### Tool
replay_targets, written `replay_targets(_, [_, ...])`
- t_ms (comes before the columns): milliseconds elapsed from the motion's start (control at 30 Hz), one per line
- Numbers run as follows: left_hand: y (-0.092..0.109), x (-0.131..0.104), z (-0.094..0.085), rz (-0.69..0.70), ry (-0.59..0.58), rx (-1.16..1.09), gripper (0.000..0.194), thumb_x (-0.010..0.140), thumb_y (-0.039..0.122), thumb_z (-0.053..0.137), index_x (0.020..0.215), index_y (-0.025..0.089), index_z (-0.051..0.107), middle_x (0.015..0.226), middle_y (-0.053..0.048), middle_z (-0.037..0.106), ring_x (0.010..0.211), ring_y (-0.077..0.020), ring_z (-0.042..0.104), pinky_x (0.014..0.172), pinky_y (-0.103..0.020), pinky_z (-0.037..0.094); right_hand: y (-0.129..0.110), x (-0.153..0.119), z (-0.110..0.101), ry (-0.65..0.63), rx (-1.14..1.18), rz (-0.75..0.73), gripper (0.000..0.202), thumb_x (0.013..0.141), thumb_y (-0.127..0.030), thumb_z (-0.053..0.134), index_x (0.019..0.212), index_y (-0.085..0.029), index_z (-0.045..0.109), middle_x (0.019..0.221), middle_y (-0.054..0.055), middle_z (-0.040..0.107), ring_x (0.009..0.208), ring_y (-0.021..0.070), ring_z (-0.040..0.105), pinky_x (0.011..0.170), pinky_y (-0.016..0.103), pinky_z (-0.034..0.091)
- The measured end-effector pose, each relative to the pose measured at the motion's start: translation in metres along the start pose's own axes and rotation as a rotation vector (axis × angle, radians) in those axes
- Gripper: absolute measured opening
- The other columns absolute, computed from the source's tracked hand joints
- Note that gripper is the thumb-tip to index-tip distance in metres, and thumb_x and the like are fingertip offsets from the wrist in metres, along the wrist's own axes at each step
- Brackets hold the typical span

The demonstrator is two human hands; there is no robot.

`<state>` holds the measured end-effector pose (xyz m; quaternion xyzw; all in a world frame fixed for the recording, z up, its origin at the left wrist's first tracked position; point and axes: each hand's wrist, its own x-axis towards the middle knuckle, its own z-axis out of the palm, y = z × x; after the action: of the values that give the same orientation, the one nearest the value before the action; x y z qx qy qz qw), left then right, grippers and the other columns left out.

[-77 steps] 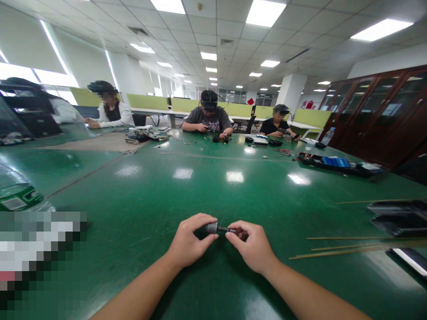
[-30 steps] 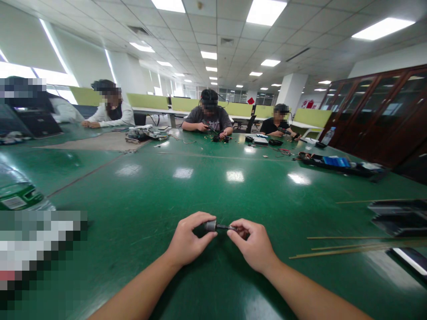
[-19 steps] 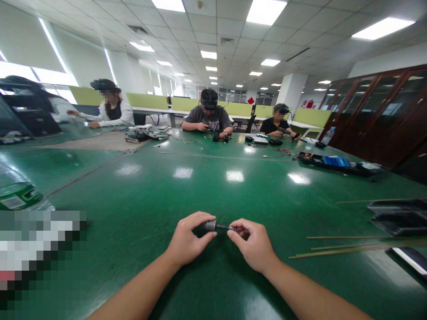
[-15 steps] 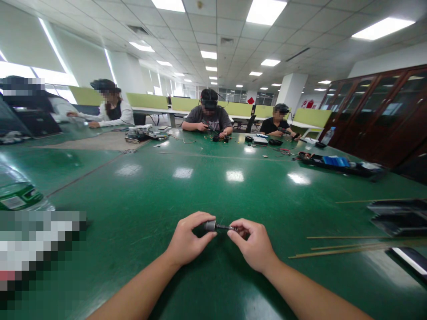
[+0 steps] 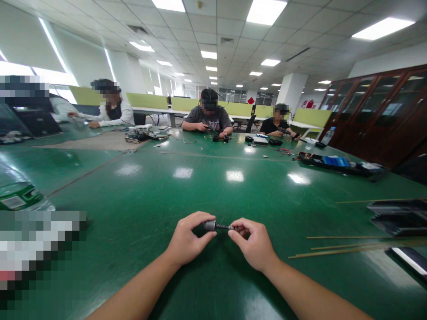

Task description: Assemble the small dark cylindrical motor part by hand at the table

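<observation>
A small dark tool [image 5: 221, 226] with a grey cylindrical end and a thin shaft lies level between my two hands, over the green table [image 5: 213, 191]. My left hand [image 5: 191, 238] has thumb and fingers round the wide grey end on the left. At the right end of the shaft, my right hand [image 5: 251, 242] pinches a small metallic part between thumb and fingertips. The fingers partly cover both ends.
A plastic bottle [image 5: 20, 195] lies at the left edge. Thin sticks [image 5: 340, 250] and black items [image 5: 398, 218] are at the right, near a dark phone-like object [image 5: 408, 262]. Several people sit across the table. A long tray [image 5: 336, 163] stands at back right.
</observation>
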<state>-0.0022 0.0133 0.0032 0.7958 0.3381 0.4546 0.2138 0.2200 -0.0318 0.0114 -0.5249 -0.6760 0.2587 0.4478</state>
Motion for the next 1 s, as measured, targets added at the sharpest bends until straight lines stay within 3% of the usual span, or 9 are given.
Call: replay_targets(1000, [-0.0013, 0.0003, -0.0016, 0.001, 0.025, 0.011, 0.03, 0.078, 0.019, 0.073, 0.107, 0.023, 0.069, 0.102, -0.007, 0.071, 0.097, -0.0242, 0.066, 0.088, -0.039, 0.054, 0.0004, 0.0011, -0.0019, 0.002, 0.009, 0.002, 0.012, 0.085, -0.026, 0.064, 0.087, -0.018, 0.072, 0.069, 0.001, 0.066, 0.061, 0.0151, 0.059, 0.058, 0.024, 0.045])
